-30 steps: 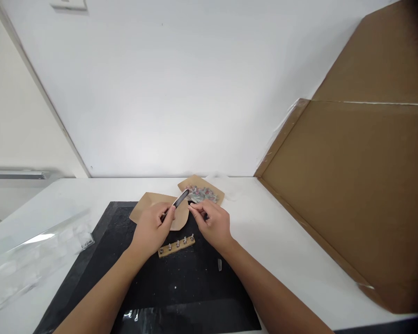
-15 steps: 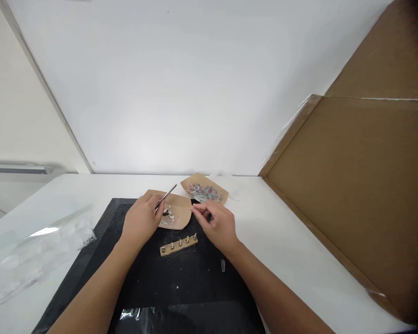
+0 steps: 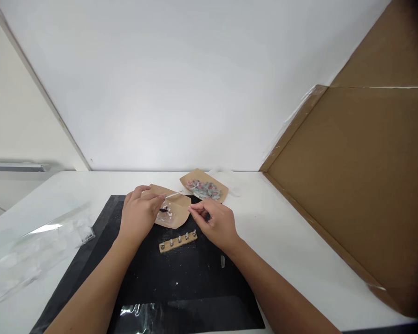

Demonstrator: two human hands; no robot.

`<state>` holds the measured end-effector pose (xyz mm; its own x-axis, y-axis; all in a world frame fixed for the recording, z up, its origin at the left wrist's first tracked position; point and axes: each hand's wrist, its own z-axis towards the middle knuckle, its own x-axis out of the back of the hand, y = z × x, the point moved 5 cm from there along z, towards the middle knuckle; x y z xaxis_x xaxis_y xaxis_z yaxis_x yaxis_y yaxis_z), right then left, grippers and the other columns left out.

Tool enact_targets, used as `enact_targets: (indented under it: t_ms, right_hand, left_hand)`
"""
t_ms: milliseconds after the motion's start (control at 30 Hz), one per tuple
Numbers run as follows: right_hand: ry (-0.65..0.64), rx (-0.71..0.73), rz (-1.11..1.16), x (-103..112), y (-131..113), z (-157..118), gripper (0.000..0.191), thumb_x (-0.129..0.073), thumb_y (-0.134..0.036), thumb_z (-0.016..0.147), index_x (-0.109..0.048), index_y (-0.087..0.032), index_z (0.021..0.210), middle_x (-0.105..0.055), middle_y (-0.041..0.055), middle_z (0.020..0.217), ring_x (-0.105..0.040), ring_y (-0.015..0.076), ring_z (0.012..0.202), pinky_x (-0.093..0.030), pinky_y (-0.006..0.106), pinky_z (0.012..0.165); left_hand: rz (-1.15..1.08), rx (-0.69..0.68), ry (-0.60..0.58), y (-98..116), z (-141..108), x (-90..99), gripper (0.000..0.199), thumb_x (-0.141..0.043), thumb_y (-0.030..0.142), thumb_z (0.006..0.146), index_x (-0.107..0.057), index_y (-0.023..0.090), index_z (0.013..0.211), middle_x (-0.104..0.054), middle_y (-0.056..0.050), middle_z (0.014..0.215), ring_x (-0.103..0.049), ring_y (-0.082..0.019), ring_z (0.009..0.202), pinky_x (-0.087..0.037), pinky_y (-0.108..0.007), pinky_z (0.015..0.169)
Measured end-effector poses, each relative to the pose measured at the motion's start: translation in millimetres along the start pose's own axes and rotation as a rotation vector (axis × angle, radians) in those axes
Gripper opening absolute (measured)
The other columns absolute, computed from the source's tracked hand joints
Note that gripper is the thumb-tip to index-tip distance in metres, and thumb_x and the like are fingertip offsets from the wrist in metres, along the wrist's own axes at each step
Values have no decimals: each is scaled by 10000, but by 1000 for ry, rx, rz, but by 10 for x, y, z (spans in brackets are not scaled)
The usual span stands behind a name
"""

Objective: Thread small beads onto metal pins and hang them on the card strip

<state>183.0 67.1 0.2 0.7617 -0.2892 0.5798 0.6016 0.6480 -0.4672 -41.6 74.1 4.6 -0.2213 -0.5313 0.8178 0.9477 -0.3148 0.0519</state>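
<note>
My left hand (image 3: 140,211) pinches a thin, pale stick-like tool (image 3: 174,194) over the left side of a brown paper tray (image 3: 181,204). Small white pieces and a black bit (image 3: 164,210) lie in that tray. At the tray's right edge, my right hand (image 3: 214,220) is closed in a pinch; what its fingertips hold is too small to make out. Nearer to me, a tan strip (image 3: 178,242) bears several small metal pieces with pale tips, standing in a row on the black mat (image 3: 181,283).
A second paper tray (image 3: 223,191) behind holds colourful wrapped bits. Clear plastic bags (image 3: 38,260) lie at the left. A small translucent piece (image 3: 222,261) rests on the mat. Brown cardboard (image 3: 355,176) stands along the right, a white wall (image 3: 181,93) behind.
The tool in my left hand has tilted from steep and dark to flatter and pale. My left hand's fingers have shifted around it. My right hand has moved slightly left, still pinched.
</note>
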Motion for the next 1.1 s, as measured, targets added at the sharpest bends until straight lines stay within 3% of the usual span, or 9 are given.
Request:
enact_targets:
  t_ms: [233,400,600,867,1100]
  right_hand:
    - [-5,22,-2,4,-18,3,146,-671,-331,998,-716,-233,899,-716,-23,724,-630,134,608,-461,275,618]
    - [-21,27,7,10,-34,6,146,-653,-336,1010,-734,-233,946,-732,-6,746,-649,144,637,-472,274,622]
    - [-23,8,3,15,-18,-2,133,-674,-336,999,-735,-233,942,-733,-13,753,-647,141,650,-468,272,618]
    - [-29,15,-10,24,-28,0,153,-653,-342,1012,-727,-229,938,-719,-8,739,-631,145,649,-465,277,620]
    - [-27,27,9,14,-15,-7,139,-648,-324,1012,-722,-232,939,-714,-3,735,-640,150,652,-464,276,614]
  left_hand:
    - [-58,-75,-55,13,-1,-101,228,-636,241,992,-825,300,1104,-779,-73,1220,-486,-414,1385,-433,-594,1038]
    - [-144,-112,-73,41,15,-121,238,-656,335,995,-803,258,1166,-780,-89,1106,-601,-316,1138,-523,-472,966]
    - [-275,-142,-57,127,14,-62,319,-562,414,1053,-825,239,1001,-798,-50,941,-628,-226,894,-535,-382,868]
    - [-325,-96,-80,203,0,-63,390,-501,424,1076,-827,240,968,-817,-48,955,-702,-214,919,-543,-337,850]
    - [-227,-44,-69,179,-6,-60,414,-439,427,1091,-806,240,1130,-821,-61,1070,-719,-242,989,-550,-356,866]
